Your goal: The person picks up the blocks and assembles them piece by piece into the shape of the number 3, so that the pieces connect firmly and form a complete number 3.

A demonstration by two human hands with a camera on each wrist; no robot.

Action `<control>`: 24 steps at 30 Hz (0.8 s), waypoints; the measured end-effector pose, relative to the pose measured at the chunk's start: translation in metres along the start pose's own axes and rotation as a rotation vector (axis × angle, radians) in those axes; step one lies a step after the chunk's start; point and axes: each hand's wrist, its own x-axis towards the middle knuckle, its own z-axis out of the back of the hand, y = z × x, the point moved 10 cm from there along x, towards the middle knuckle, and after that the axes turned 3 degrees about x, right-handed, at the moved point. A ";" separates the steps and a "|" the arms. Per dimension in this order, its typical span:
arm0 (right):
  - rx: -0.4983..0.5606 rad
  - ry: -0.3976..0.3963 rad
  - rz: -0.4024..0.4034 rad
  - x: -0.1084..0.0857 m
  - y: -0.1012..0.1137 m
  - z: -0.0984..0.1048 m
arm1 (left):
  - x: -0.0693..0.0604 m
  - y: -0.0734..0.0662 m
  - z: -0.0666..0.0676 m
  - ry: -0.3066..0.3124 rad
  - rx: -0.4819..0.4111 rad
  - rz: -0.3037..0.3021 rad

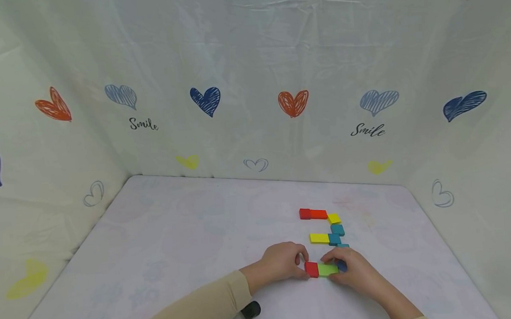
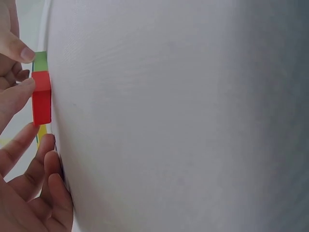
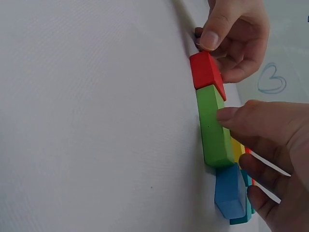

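In the head view my left hand (image 1: 283, 261) pinches a red block (image 1: 311, 270) between thumb and index finger. Its end meets a light green block (image 1: 328, 270), which my right hand (image 1: 352, 269) grips with the thumb on the near side and fingers on the far side. In the right wrist view, a blue block (image 3: 230, 191) stands at the green block's other end. The left wrist view shows the red block (image 2: 41, 98) between the left thumb and index finger. Some of the blue block is hidden by the right hand in the head view.
Beyond the hands, a zigzag row runs back across the white table (image 1: 190, 230): teal blocks (image 1: 337, 230), a long yellow block (image 1: 319, 238), a small yellow block (image 1: 334, 218) and red blocks (image 1: 318, 214). A black cylindrical object (image 1: 251, 310) lies beside the left sleeve. Heart-printed cloth surrounds the table.
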 end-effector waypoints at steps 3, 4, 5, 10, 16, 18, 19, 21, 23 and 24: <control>-0.013 -0.015 -0.002 0.001 0.001 0.004 | 0.000 0.000 0.001 0.001 -0.008 -0.003; -0.016 -0.021 -0.008 0.002 0.002 0.005 | 0.000 0.000 0.002 0.002 -0.010 -0.005; -0.014 -0.028 -0.014 0.002 0.002 0.007 | 0.000 0.000 0.002 0.001 -0.012 -0.006; -0.020 -0.087 -0.050 0.000 0.004 0.024 | 0.000 0.005 0.007 -0.011 -0.030 0.012; -0.064 -0.131 0.031 -0.003 0.013 0.048 | -0.003 0.011 0.019 -0.036 -0.036 0.029; -0.086 -0.144 0.071 -0.003 0.015 0.054 | -0.005 0.013 0.024 -0.048 -0.030 0.032; -0.101 -0.155 0.097 -0.004 0.017 0.057 | -0.007 0.014 0.027 -0.053 -0.027 0.036; -0.138 -0.184 0.138 -0.004 0.020 0.063 | -0.010 0.017 0.033 -0.068 -0.024 0.042; -0.177 -0.215 0.177 -0.006 0.023 0.070 | -0.014 0.020 0.039 -0.083 -0.029 0.046; -0.197 -0.230 0.188 -0.006 0.025 0.072 | -0.016 0.022 0.043 -0.091 -0.030 0.047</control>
